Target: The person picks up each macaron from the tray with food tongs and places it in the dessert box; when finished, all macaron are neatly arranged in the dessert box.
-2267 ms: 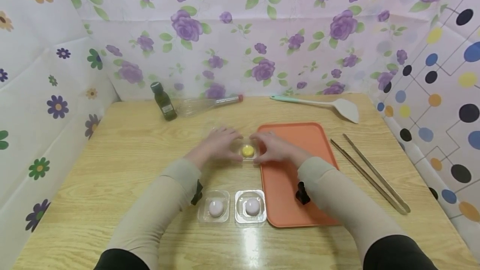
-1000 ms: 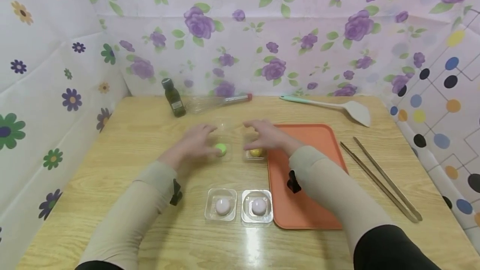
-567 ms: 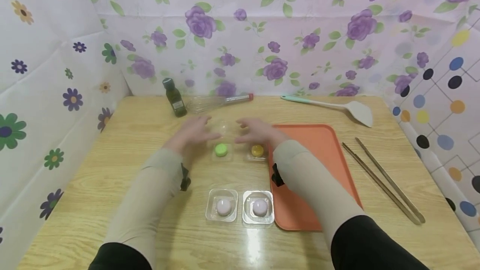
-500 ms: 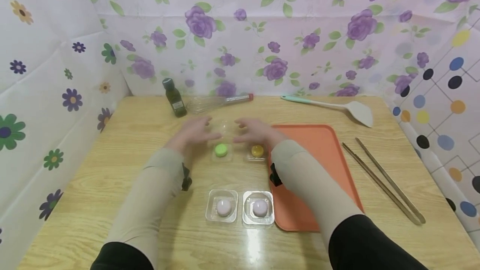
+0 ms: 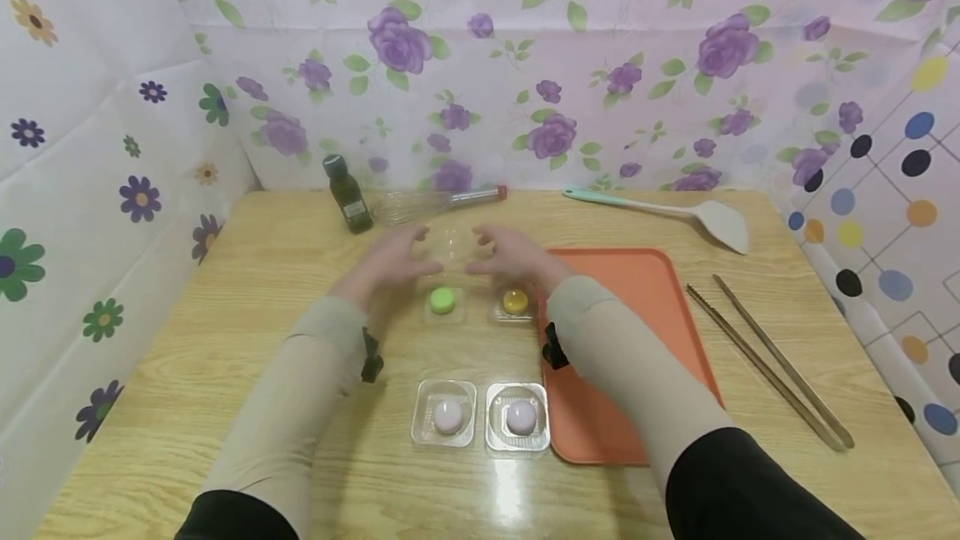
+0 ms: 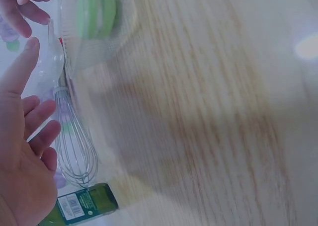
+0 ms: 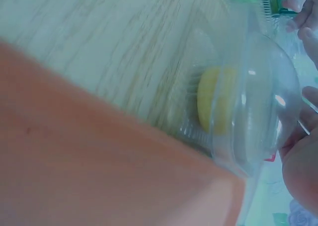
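In the head view my left hand (image 5: 388, 261) and right hand (image 5: 517, 257) are held apart, fingers spread and loosely bent. Between them is a clear plastic lid (image 5: 450, 248), hard to make out; neither hand visibly grips it. Just nearer than my left hand, a green macaron (image 5: 442, 300) sits in an uncovered clear tray. Below my right hand is a yellow macaron (image 5: 515, 301); the right wrist view shows a clear domed cover (image 7: 271, 102) over it. Two pale lilac macarons, one left (image 5: 448, 417) and one right (image 5: 521, 417), sit in clear square containers closer to me.
An orange tray (image 5: 622, 273) lies under my right forearm, with metal tongs (image 5: 772, 361) to its right. Along the back are a green bottle (image 5: 348, 198), a whisk (image 5: 442, 202) and a white spatula (image 5: 720, 223). Patterned cloth hangs behind and at both sides.
Both hands were around the yellow macaron's container; they have since moved off it, leftward and away from me, to either side of the clear lid. Over the last half second they barely shift.
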`<move>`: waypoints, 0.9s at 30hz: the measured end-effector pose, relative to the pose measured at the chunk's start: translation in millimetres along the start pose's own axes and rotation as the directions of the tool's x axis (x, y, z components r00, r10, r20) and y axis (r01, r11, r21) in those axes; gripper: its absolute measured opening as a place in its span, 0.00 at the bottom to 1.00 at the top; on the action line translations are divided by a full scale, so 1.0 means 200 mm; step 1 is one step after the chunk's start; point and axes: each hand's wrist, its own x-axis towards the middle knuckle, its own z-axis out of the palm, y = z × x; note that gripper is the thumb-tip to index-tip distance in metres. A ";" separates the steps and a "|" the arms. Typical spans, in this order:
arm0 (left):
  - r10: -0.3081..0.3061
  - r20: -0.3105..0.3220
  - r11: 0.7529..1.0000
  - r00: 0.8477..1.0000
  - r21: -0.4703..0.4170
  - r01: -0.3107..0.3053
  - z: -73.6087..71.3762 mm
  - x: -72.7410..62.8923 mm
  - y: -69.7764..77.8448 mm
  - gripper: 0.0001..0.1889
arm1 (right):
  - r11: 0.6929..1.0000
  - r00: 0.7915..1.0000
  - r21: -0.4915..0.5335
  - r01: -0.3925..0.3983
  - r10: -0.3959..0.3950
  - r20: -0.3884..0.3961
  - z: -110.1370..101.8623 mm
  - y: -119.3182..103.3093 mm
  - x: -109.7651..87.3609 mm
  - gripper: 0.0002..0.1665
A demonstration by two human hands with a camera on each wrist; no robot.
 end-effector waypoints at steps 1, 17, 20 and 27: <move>0.006 -0.007 1.000 1.000 0.003 -0.006 0.00 0.00 0.00 0.42 | 1.000 1.000 -0.010 0.008 -0.008 -0.008 -0.01 -0.01 -0.01 0.48; 0.116 -0.107 0.990 0.987 -0.072 -0.124 0.00 -0.04 0.07 0.40 | 0.987 0.996 0.152 0.057 -0.047 -0.075 -0.03 -0.03 -0.09 0.60; 0.134 -0.111 0.985 0.985 -0.097 -0.145 0.01 -0.05 0.08 0.41 | 0.981 0.995 0.178 0.074 -0.061 -0.078 -0.02 -0.03 -0.10 0.61; 0.139 -0.129 0.977 0.982 -0.144 -0.157 0.02 -0.09 0.10 0.40 | 0.984 0.990 0.127 0.124 -0.114 -0.085 0.00 -0.03 -0.10 0.61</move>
